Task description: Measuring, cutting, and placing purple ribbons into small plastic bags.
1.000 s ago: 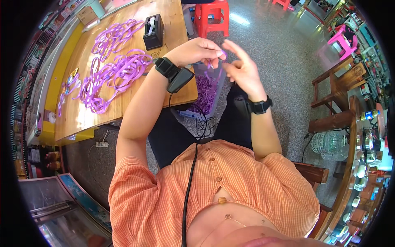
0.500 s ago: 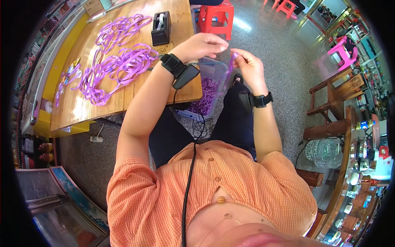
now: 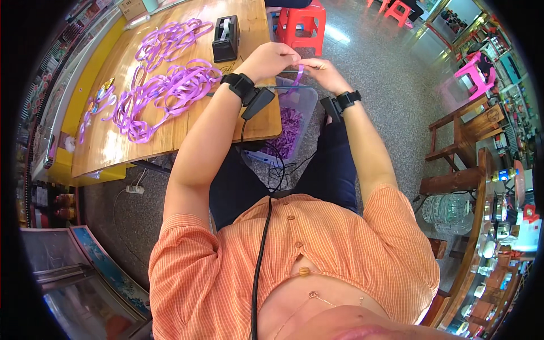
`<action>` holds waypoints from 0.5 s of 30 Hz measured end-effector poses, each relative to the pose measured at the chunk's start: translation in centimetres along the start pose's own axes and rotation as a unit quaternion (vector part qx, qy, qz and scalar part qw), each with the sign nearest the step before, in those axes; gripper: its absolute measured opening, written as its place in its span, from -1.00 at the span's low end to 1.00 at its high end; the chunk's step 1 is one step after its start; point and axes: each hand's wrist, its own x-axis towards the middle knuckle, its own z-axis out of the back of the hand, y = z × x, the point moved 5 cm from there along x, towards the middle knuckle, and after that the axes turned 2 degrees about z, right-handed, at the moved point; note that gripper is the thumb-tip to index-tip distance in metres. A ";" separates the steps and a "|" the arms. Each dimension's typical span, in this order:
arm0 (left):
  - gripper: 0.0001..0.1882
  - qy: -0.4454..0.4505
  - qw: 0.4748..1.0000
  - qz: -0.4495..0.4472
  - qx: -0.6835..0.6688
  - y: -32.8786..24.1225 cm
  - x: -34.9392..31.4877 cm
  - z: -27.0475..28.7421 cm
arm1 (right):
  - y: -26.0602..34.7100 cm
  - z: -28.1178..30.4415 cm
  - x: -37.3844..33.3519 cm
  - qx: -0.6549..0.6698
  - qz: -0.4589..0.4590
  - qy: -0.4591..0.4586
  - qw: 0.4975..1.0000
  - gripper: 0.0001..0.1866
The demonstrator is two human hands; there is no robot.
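My left hand (image 3: 271, 60) and my right hand (image 3: 325, 75) meet fingertip to fingertip above a clear plastic bin, beyond the table's corner. Both are closed in a pinch at the top end of a short purple ribbon (image 3: 298, 75), which hangs down from between them. Beneath, the clear bin (image 3: 307, 107) contains many short purple ribbon pieces (image 3: 288, 126). Left of my hands, long loops of purple ribbon (image 3: 170, 85) lie loosely heaped on the wooden table (image 3: 192, 133). A black tape dispenser (image 3: 225, 48) stands near the table's right edge.
A red plastic stool (image 3: 301, 31) stands past the table. At the right are a pink stool (image 3: 475, 73), a wooden chair (image 3: 453, 133) and a large clear bottle (image 3: 445, 211). A black cable (image 3: 262, 243) runs down my front to wrist straps on both arms.
My right hand has moved left, bringing the ribbon to my left hand. The fingertips, apart before, now meet, and my left fingers have closed.
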 end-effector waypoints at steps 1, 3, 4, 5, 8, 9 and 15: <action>-0.73 -0.013 0.997 -0.049 0.061 -0.4 0.1 -0.1 | -0.9 -0.3 0.0 0.061 -0.005 0.011 0.998 -0.75; -0.73 -0.010 0.994 -0.055 0.098 -0.2 -0.3 -0.5 | -1.2 -1.9 -0.4 0.079 -0.035 0.022 0.996 -0.74; -0.73 -0.006 0.989 -0.064 0.135 -0.3 -0.5 -0.6 | -1.5 -2.6 -0.7 0.094 -0.064 0.031 0.993 -0.73; -0.73 -0.005 0.989 -0.063 0.136 -0.2 -0.5 -0.7 | -2.0 -3.0 -1.0 0.122 -0.054 0.029 0.991 -0.75; -0.72 0.029 0.979 -0.080 0.186 0.5 -0.7 -1.0 | -3.3 -5.4 -2.5 0.175 -0.084 -0.001 0.981 -0.75; -0.72 0.024 0.978 -0.087 0.189 0.5 -0.7 -1.0 | -3.8 -5.7 -3.2 0.157 -0.116 0.011 0.981 -0.74; -0.70 0.029 0.973 -0.086 0.211 -0.4 -0.7 -1.2 | -8.9 -9.2 -7.2 0.264 -0.187 0.023 0.946 -0.72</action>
